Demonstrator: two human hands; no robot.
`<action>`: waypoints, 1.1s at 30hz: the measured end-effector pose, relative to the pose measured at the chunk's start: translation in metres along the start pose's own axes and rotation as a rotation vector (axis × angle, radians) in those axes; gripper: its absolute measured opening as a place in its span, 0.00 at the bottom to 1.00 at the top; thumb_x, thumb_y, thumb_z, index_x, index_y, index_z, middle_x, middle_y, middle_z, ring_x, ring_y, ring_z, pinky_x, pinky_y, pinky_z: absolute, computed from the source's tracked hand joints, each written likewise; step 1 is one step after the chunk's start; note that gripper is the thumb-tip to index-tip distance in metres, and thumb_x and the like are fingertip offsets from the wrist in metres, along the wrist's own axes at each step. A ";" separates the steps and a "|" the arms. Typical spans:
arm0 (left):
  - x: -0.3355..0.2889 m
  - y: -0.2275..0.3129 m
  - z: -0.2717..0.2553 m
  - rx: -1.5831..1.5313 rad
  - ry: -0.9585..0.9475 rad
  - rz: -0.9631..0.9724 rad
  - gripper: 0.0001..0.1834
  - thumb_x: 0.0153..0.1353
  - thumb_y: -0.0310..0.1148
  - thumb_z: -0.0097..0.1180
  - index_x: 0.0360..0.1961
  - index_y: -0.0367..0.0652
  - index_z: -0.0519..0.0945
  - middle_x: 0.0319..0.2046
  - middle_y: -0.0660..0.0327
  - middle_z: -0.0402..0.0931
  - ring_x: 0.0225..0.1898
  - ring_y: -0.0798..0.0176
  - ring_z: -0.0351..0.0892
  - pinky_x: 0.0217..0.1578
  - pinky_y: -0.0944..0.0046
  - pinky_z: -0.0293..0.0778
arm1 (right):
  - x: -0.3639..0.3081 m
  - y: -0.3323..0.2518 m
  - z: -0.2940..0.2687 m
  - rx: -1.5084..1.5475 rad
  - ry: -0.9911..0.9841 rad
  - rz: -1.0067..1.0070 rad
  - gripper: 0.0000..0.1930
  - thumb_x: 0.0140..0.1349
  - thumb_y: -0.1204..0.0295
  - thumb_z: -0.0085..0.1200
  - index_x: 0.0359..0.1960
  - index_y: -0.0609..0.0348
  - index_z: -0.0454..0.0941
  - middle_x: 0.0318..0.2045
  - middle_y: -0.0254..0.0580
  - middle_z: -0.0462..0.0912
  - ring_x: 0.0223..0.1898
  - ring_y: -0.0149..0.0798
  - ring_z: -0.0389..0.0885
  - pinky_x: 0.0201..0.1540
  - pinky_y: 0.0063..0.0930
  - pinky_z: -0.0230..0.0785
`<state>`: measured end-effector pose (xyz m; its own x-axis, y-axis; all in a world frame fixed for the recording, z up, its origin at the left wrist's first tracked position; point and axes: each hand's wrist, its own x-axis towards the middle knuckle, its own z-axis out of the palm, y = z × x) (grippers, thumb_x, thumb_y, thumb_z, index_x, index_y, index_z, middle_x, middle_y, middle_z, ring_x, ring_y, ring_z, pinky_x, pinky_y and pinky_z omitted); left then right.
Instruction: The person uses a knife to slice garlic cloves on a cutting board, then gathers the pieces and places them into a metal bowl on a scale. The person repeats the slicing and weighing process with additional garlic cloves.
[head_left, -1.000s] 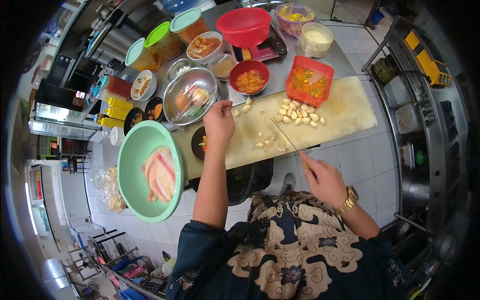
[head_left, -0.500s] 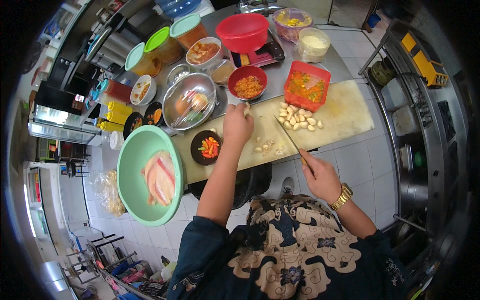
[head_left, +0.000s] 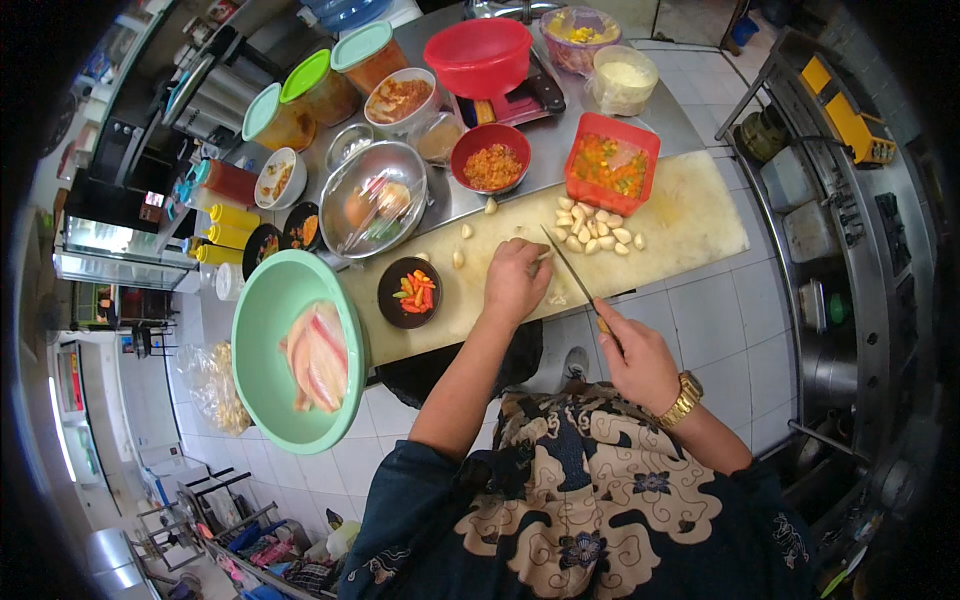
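Observation:
On the pale cutting board (head_left: 690, 205), my left hand (head_left: 516, 280) is closed, its fingertips pinched on a pale piece of garlic beside the blade. My right hand (head_left: 638, 358) grips the wooden handle of a knife (head_left: 574, 272), whose blade points away and to the left. Beyond the blade lies a pile of garlic cloves (head_left: 596, 228). Chopped garlic bits (head_left: 557, 298) show below the left fingers, partly hidden by that hand. A few single cloves (head_left: 458, 259) sit apart to the left, near a dark bowl of small red and orange chillies (head_left: 410, 293).
A green basin (head_left: 262, 400) with fish fillets stands at the left. Behind the board are a film-covered metal bowl (head_left: 345, 215), a red bowl of orange paste (head_left: 490, 160), a red square tub of diced vegetables (head_left: 640, 180) and a pink-red basin (head_left: 478, 58).
My left hand has moved right and nearer, from the board's far edge to beside the knife blade. A clove now lies at that far edge. My right hand keeps its hold on the knife.

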<state>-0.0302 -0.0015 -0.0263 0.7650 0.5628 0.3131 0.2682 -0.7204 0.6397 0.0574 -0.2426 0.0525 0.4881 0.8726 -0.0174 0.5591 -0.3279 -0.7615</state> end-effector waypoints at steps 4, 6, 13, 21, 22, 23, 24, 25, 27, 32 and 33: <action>-0.003 -0.001 0.001 0.020 0.005 -0.028 0.11 0.58 0.29 0.67 0.43 0.40 0.89 0.36 0.51 0.84 0.43 0.44 0.82 0.48 0.50 0.79 | 0.004 -0.002 0.005 0.016 -0.012 -0.022 0.26 0.73 0.69 0.53 0.72 0.55 0.72 0.34 0.58 0.86 0.37 0.62 0.85 0.44 0.52 0.78; -0.004 -0.003 0.002 0.030 0.019 -0.025 0.10 0.59 0.29 0.67 0.42 0.39 0.89 0.34 0.51 0.83 0.41 0.44 0.82 0.46 0.50 0.78 | 0.005 0.000 0.009 0.031 0.009 -0.051 0.26 0.73 0.69 0.53 0.72 0.55 0.72 0.33 0.57 0.85 0.36 0.62 0.84 0.43 0.52 0.78; -0.007 -0.002 0.006 0.009 0.121 0.037 0.04 0.57 0.27 0.67 0.31 0.39 0.84 0.29 0.52 0.79 0.36 0.44 0.79 0.40 0.48 0.76 | 0.002 -0.010 0.013 -0.198 -0.041 -0.027 0.28 0.71 0.68 0.54 0.74 0.52 0.72 0.27 0.57 0.81 0.27 0.62 0.83 0.32 0.53 0.78; -0.008 -0.001 0.009 0.028 0.128 0.018 0.04 0.57 0.27 0.68 0.31 0.40 0.85 0.28 0.51 0.78 0.35 0.44 0.78 0.40 0.48 0.76 | 0.016 0.003 0.020 -0.173 -0.046 -0.056 0.28 0.71 0.68 0.54 0.73 0.53 0.71 0.31 0.57 0.84 0.30 0.62 0.84 0.34 0.54 0.79; -0.008 -0.002 0.010 0.020 0.138 0.018 0.04 0.57 0.27 0.68 0.32 0.40 0.85 0.28 0.51 0.78 0.35 0.44 0.78 0.40 0.48 0.76 | 0.019 0.006 0.022 -0.157 -0.041 -0.062 0.27 0.71 0.69 0.54 0.72 0.54 0.72 0.32 0.57 0.85 0.31 0.62 0.84 0.35 0.54 0.79; -0.007 -0.002 0.011 0.012 0.150 0.019 0.04 0.57 0.27 0.68 0.32 0.40 0.85 0.28 0.51 0.78 0.35 0.43 0.78 0.40 0.48 0.76 | 0.021 0.007 0.023 -0.142 -0.035 -0.069 0.26 0.71 0.69 0.54 0.71 0.54 0.72 0.33 0.56 0.86 0.32 0.62 0.85 0.36 0.54 0.79; -0.006 -0.002 0.010 0.027 0.154 0.028 0.04 0.58 0.27 0.68 0.32 0.39 0.85 0.28 0.51 0.79 0.35 0.45 0.79 0.39 0.49 0.77 | 0.021 0.007 0.022 -0.129 -0.027 -0.067 0.26 0.72 0.69 0.54 0.71 0.55 0.73 0.34 0.55 0.86 0.33 0.61 0.85 0.37 0.54 0.79; -0.006 -0.002 0.010 0.042 0.158 0.037 0.05 0.58 0.28 0.68 0.33 0.39 0.85 0.29 0.52 0.80 0.34 0.46 0.80 0.39 0.50 0.77 | 0.021 0.006 0.022 -0.116 -0.020 -0.066 0.25 0.72 0.69 0.53 0.70 0.55 0.73 0.34 0.54 0.87 0.35 0.61 0.85 0.38 0.53 0.79; -0.004 0.005 0.003 -0.023 0.148 -0.098 0.06 0.59 0.29 0.69 0.35 0.38 0.86 0.30 0.52 0.82 0.34 0.49 0.82 0.38 0.53 0.79 | 0.020 0.005 0.017 -0.090 -0.036 -0.063 0.25 0.72 0.69 0.53 0.69 0.55 0.74 0.35 0.54 0.87 0.36 0.60 0.85 0.40 0.53 0.79; 0.004 0.008 -0.020 -0.213 0.210 -0.466 0.13 0.61 0.32 0.71 0.43 0.36 0.86 0.35 0.52 0.87 0.33 0.57 0.87 0.37 0.60 0.82 | 0.011 -0.006 -0.017 -0.080 -0.057 -0.029 0.24 0.71 0.68 0.54 0.69 0.51 0.76 0.35 0.55 0.86 0.36 0.60 0.85 0.40 0.54 0.78; 0.011 0.008 -0.025 -0.199 0.227 -0.462 0.14 0.63 0.34 0.70 0.45 0.36 0.86 0.34 0.55 0.87 0.33 0.63 0.85 0.40 0.62 0.81 | 0.011 -0.004 -0.016 -0.122 -0.054 -0.013 0.24 0.71 0.67 0.54 0.69 0.51 0.76 0.34 0.55 0.85 0.35 0.60 0.85 0.40 0.54 0.78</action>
<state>-0.0343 0.0089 -0.0003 0.4423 0.8916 0.0976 0.4134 -0.2993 0.8600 0.0714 -0.2371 0.0655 0.4452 0.8943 -0.0449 0.6440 -0.3546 -0.6779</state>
